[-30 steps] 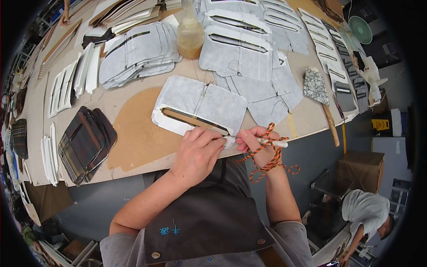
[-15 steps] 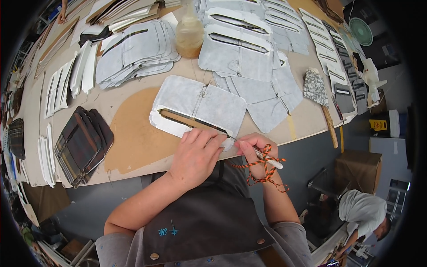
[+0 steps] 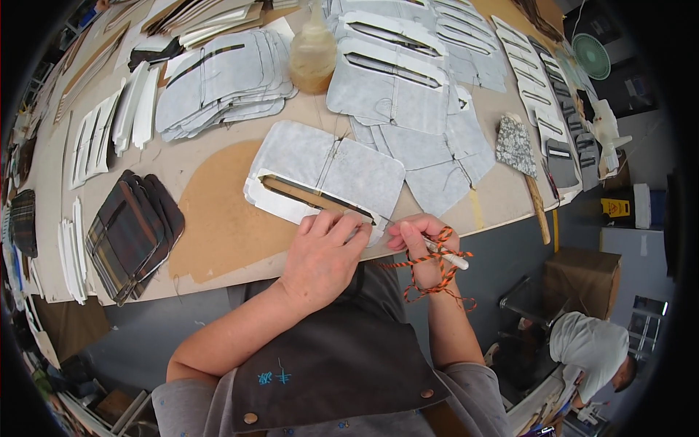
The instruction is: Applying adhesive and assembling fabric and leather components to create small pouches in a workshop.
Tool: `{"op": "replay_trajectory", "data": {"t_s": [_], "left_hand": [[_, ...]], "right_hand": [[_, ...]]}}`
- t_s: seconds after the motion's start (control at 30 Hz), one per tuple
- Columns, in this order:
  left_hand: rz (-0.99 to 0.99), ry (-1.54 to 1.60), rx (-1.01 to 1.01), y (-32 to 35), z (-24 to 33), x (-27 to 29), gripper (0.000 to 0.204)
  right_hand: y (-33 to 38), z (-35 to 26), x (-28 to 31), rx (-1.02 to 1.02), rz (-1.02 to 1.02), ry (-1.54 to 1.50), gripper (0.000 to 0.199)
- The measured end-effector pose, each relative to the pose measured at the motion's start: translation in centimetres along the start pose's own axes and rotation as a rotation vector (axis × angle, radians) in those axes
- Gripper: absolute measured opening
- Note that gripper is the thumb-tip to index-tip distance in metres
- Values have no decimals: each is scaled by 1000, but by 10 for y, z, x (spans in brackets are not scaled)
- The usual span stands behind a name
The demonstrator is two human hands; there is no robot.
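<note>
Your tabletop [image 3: 218,240] carries grey slotted panels [image 3: 328,175], stacked white strips [image 3: 109,131], dark plaid pieces [image 3: 131,233], a glue bottle [image 3: 313,54] and a brush [image 3: 520,156].

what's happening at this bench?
A person works at a table spread with stacks of grey cut panels. The left hand presses flat on the near edge of a grey slotted panel. The right hand grips a white pen-like tool, its tip at the slot's end, with an orange cord looped round the wrist. A brush lies to the right.
</note>
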State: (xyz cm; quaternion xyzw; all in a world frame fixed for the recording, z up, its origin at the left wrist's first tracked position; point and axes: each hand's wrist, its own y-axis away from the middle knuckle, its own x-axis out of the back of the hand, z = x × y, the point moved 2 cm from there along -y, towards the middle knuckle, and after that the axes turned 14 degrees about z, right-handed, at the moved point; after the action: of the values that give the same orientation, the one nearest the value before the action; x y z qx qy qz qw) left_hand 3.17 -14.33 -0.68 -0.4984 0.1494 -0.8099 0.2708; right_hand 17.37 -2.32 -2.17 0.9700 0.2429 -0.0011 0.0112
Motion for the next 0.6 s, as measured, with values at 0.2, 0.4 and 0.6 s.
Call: {"op": "replay_trajectory", "data": {"t_s": [0.2,0.4,0.6], "left_hand": [[2,19,15,0,-1,0,30],[25,6,12,1,-1,-1,29],[158,142,27,6,-8,0,20]], "right_hand": [[-2,-5,-3,-21,-52,47,18],[-1,0,-3,-43,10,49,17],[-4,-2,5,-140,99,-74,19]]}}
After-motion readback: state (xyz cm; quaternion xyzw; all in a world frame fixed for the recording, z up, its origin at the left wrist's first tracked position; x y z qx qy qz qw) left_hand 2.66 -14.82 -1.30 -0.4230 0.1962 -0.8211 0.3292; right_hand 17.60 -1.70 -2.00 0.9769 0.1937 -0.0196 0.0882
